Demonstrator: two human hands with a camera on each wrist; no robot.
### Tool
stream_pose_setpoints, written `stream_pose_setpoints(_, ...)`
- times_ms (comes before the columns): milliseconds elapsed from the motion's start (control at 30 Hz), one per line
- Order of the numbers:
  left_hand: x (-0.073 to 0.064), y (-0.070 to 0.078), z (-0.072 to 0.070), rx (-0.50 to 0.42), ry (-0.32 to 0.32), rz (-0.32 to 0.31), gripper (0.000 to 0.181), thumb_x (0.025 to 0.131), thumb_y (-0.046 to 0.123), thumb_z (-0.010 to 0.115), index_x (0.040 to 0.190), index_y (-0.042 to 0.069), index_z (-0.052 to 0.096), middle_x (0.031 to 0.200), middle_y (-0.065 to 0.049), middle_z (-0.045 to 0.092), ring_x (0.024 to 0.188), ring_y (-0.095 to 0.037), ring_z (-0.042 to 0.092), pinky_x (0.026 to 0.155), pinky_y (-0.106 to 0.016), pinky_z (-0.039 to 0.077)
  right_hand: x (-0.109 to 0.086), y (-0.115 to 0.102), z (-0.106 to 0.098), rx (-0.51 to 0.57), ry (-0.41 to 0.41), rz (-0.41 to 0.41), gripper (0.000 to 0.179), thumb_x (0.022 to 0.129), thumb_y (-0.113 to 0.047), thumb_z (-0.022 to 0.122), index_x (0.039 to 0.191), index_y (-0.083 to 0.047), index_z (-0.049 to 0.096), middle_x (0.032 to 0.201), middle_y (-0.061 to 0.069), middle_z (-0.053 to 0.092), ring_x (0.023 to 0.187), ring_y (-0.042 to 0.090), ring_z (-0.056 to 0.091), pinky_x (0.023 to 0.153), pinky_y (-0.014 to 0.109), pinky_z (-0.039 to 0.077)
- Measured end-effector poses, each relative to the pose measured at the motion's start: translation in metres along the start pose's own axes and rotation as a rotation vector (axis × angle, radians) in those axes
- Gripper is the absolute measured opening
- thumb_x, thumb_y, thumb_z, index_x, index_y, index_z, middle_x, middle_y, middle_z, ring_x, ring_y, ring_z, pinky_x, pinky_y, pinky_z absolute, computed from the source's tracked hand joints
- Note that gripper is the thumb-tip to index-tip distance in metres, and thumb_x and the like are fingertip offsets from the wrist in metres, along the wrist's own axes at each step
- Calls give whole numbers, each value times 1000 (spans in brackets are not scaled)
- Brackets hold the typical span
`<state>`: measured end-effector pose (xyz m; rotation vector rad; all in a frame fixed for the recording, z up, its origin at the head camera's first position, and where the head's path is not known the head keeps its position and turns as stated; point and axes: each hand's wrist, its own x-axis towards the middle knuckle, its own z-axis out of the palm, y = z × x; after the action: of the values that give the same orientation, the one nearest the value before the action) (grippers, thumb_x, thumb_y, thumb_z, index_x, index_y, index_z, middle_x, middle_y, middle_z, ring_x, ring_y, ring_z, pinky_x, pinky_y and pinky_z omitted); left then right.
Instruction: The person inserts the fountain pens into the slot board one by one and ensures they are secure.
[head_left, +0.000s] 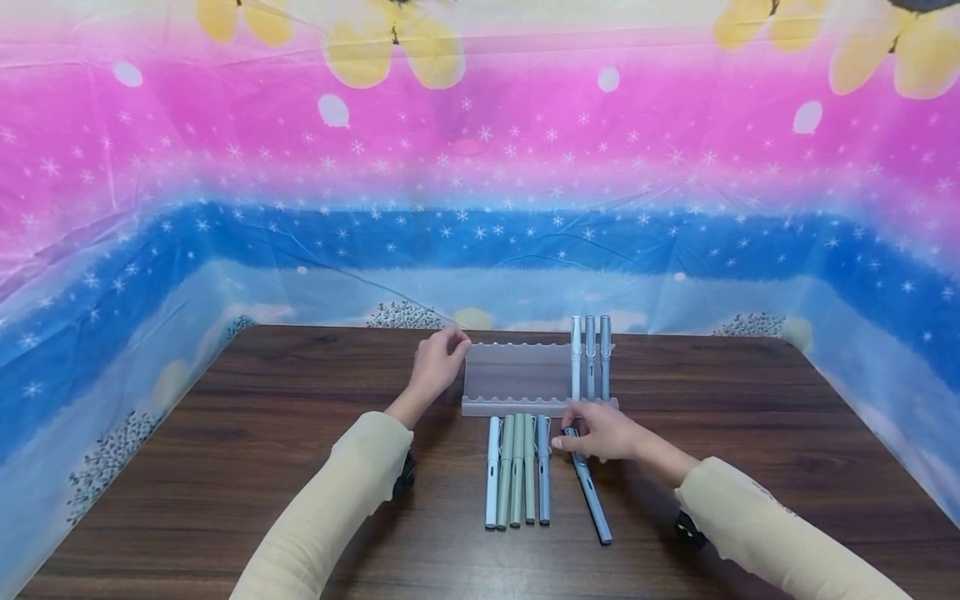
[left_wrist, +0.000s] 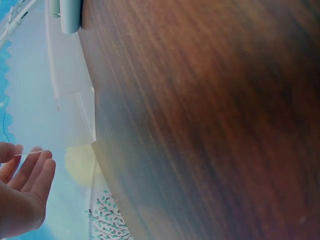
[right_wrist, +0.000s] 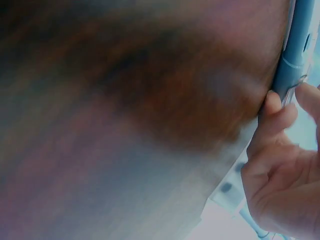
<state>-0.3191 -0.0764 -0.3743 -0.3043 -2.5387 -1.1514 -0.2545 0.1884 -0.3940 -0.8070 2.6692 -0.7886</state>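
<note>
At the upper left corner of a clear plastic pen stand (head_left: 517, 371), my left hand (head_left: 438, 364) pinches the thin sheet edge between thumb and fingers, as the left wrist view shows of the stand (left_wrist: 72, 117). My right hand (head_left: 603, 431) pinches the clip end of a blue-grey pen (head_left: 592, 498), which slants on the table with its other end toward me. In the right wrist view, thumb and fingertips meet at the end of this pen (right_wrist: 295, 55). Three pens (head_left: 590, 358) stand side by side in the stand's right end.
Several pens lie in a row before the stand: a pale blue pen (head_left: 492, 475), three green pens (head_left: 517, 475) and a blue pen (head_left: 543, 475). All rest on a dark wooden table (head_left: 300, 433). A patterned curtain (head_left: 480, 233) hangs round its back and sides.
</note>
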Motion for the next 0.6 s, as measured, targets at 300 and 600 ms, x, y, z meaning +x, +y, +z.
stream_pose_setpoints(300,-1,1,0,2,5,2,11,88,15,54,89,7,61,89,-6,63,82,-21,56,77,-37,40,-3,2,-6,141,-64,-40,20,87,-8,52,104,2,51,63,4,55,44,18,50,44,29,44)
stream_pose_setpoints(600,-1,1,-1,0,-2,0,13,89,17,53,90,7,61,89,-6,63,82,-21,56,76,-37,41,-4,1,-5,99,-47,-76,27,82,-16,63,100,1,52,60,0,56,43,13,49,43,26,42)
